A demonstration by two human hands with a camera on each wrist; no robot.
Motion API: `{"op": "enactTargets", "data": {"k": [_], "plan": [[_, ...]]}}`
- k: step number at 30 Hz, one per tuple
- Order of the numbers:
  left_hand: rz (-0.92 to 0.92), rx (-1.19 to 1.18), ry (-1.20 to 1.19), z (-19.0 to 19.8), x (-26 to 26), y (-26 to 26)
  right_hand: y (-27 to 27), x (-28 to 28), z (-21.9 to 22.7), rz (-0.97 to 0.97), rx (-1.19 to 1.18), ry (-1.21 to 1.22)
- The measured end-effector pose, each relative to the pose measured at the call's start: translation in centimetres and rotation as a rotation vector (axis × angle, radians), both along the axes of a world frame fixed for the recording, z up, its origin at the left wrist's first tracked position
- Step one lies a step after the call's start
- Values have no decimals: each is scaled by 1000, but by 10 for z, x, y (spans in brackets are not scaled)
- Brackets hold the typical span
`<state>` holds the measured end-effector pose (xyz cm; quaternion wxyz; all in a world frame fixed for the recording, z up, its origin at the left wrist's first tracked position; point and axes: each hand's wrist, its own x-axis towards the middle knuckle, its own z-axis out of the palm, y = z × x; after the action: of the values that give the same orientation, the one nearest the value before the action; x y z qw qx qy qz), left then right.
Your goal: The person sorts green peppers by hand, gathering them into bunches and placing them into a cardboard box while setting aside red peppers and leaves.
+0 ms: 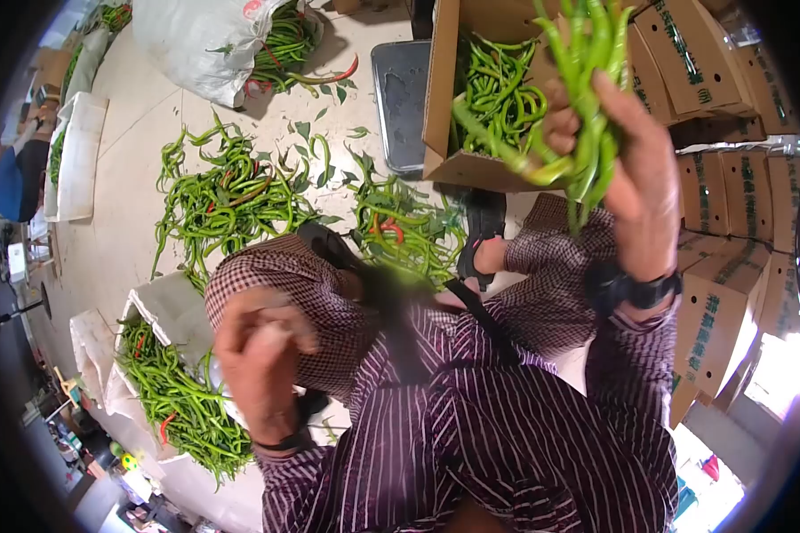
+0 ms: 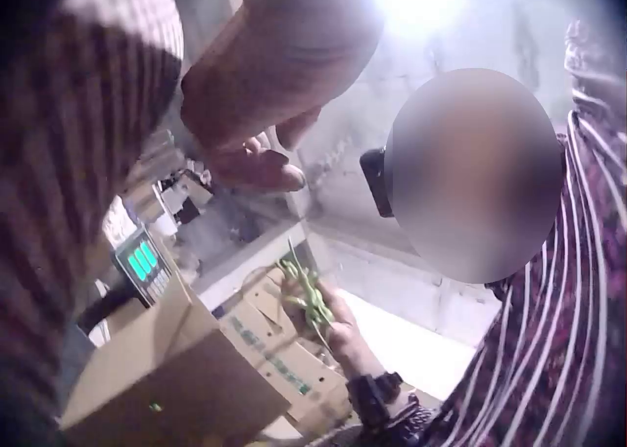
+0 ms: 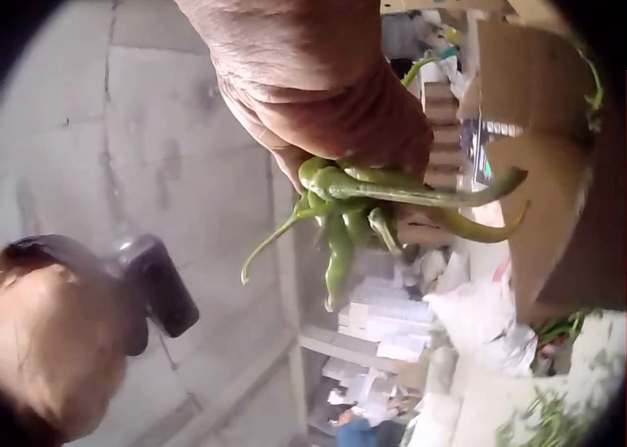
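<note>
A bunch of long green chili peppers (image 1: 596, 44) is gripped in my right hand (image 1: 640, 164), raised over the near right side of an open cardboard box (image 1: 498, 171). More green chili peppers (image 1: 498, 84) lie inside that box. From the right wrist view, stems and curved ends of the held chili peppers (image 3: 343, 212) stick out past the curled fingers. My left hand (image 1: 262, 355), blurred, is above my knee at the left. Its fingers bend loosely with nothing between them; in the left wrist view the left hand (image 2: 265, 104) also appears without any pepper.
Chili pepper piles (image 1: 231, 200) and loose leaves cover the floor ahead. A white sack (image 1: 200, 49) spills peppers at the back, beside a dark tray (image 1: 400, 107). A white foam crate (image 1: 173, 302) with peppers stands left. Stacked cartons (image 1: 724, 191) line the right; a scale display (image 2: 143, 261) glows.
</note>
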<state>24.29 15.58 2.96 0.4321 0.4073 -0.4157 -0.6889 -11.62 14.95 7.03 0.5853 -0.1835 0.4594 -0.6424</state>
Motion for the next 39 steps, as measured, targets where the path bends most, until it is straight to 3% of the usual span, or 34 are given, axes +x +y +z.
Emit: {"op": "enactTargets", "data": {"k": [1,3,5,6,7,9,10,11,12,14,16,17,20,22,23,25,26,28,31,33,34,35,37,38,39], "plan": [[86,2,-31,6,9,-7,-10,-26,-1,98,-18,156],[145,18,21,13,27,-26,-38,-59,-3,132,125,116],[157,40,68,4,55,-39,-57,-90,-35,197,162,158],[239,47,-43,-1,63,-42,-64,-124,-53,119,392,615],[325,62,-153,-13,74,-44,-63,-168,-84,-37,345,584],[441,119,-297,-53,100,-43,-65,-131,-55,-6,325,616],[473,197,-327,-81,121,-39,-58,-131,-57,125,148,531],[483,265,-335,-107,157,-32,-52,-49,-17,280,193,1006],[496,268,-395,-146,186,-22,-42,-26,-16,299,180,1086],[515,294,-511,-185,203,-9,-27,38,-15,454,165,848],[473,309,-614,-225,213,-4,-30,110,-35,645,357,676],[437,344,-665,-252,221,-4,-34,132,-54,788,390,522],[418,370,-673,-291,230,-16,-38,179,-138,817,461,338],[358,142,-936,-316,238,-39,-40,188,-202,778,548,233],[301,176,-1022,-317,238,-56,-44,197,-225,747,582,176],[397,-26,-1050,-344,241,-85,-47,206,-273,698,593,108],[388,-88,-1110,-319,229,-108,-54,212,-286,694,604,112],[410,-324,-1218,-340,232,-144,-61,226,-307,737,616,97],[404,-368,-1263,-381,236,-192,-68,237,-337,724,655,5],[314,-422,-1442,-403,225,-206,-80,237,-345,763,671,17],[437,-507,-1536,-398,208,-203,-85,236,-349,772,665,45],[428,-498,-1535,-387,199,-199,-89,235,-351,784,659,70],[267,-331,-1314,-380,190,-194,-102,237,-349,746,688,68],[380,-437,-1257,-380,178,-183,-107,236,-352,742,665,36],[374,-434,-1260,-376,174,-175,-110,234,-356,741,645,6]]}}
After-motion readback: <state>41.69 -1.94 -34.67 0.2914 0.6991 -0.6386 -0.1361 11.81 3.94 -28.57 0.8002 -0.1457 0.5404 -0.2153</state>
